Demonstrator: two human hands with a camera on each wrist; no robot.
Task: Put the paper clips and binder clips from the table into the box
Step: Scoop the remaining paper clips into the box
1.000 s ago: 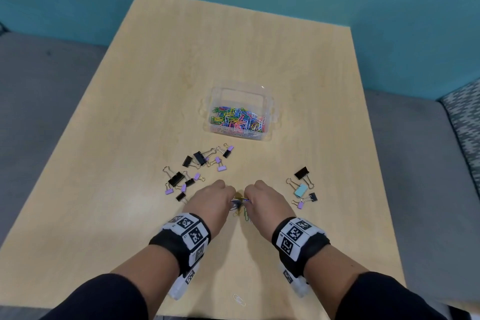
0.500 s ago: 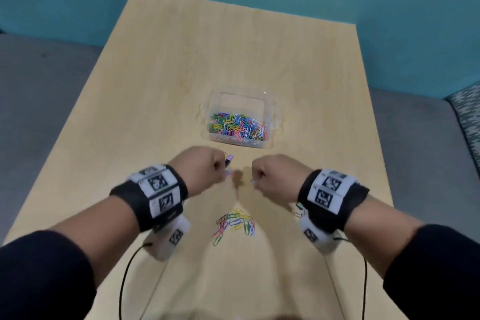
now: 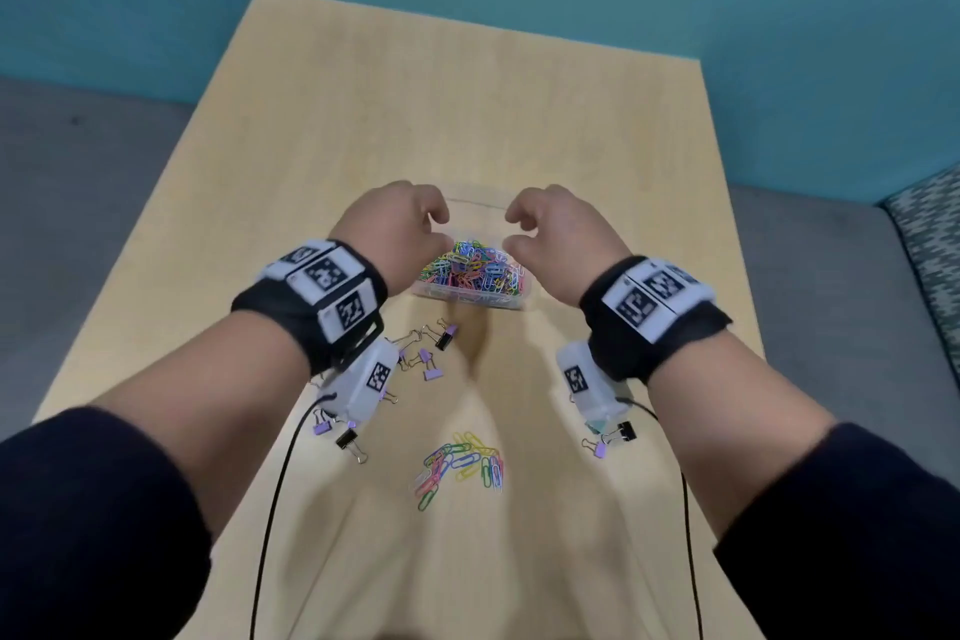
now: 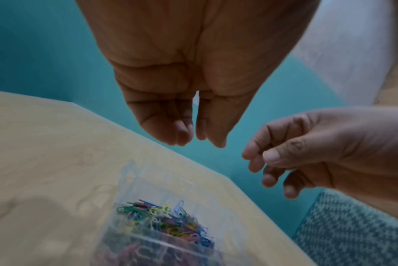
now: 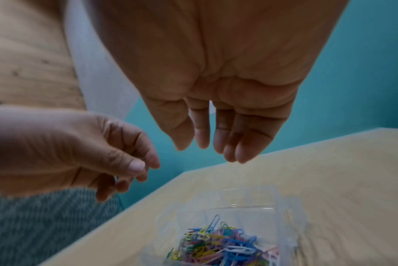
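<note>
Tabletop (image 3: pixel 363 120): both hands (image 3: pixel 400 229) above box (image 3: pixel 470 299)

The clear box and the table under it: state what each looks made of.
Clear box: apparently thin transparent plastic, glossy; the coloured paper clips show through its walls and its rim catches highlights.
Table: pale wood-grain top, matte; solid wood or laminate cannot be told.

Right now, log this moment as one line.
left hand: open, above box | right hand: open, above box | loose paper clips, binder clips on table
</note>
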